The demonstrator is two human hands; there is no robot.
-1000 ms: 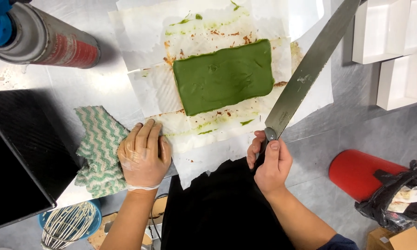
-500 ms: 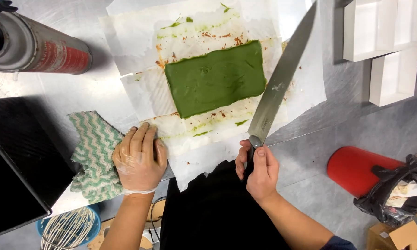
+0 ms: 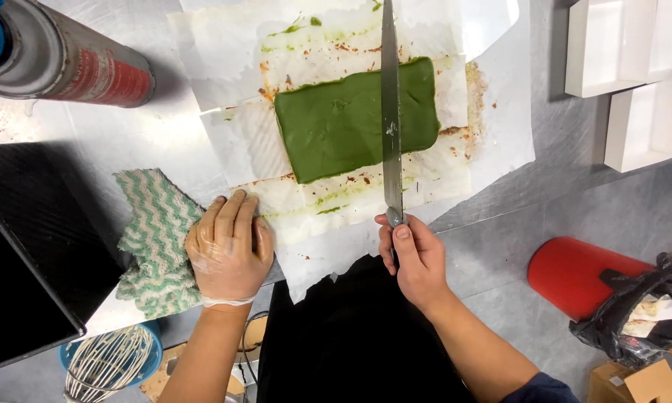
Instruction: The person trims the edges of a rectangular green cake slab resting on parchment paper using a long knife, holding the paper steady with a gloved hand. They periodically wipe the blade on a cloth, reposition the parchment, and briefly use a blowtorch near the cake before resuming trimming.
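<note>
A flat green slab of cake (image 3: 351, 119) lies on stained white baking paper (image 3: 493, 142) on a steel counter. My right hand (image 3: 411, 257) grips the handle of a long knife (image 3: 389, 112), whose blade lies straight across the slab's right part, pointing away from me. My left hand (image 3: 230, 250), in a clear glove, rests flat on the paper's near left corner, next to a green-and-white zigzag cloth (image 3: 155, 239).
A metal spray can (image 3: 67, 63) lies at the far left. A black tray (image 3: 22, 261) sits at the left edge. White boxes (image 3: 627, 75) stand on the right. Below the counter are a whisk in a blue tub (image 3: 108, 362), a red bin (image 3: 575, 272) and a black bag (image 3: 638, 313).
The knife swung from a slant at the right of the slab to straight over its right part. My right hand moved with it. My left hand stayed on the paper.
</note>
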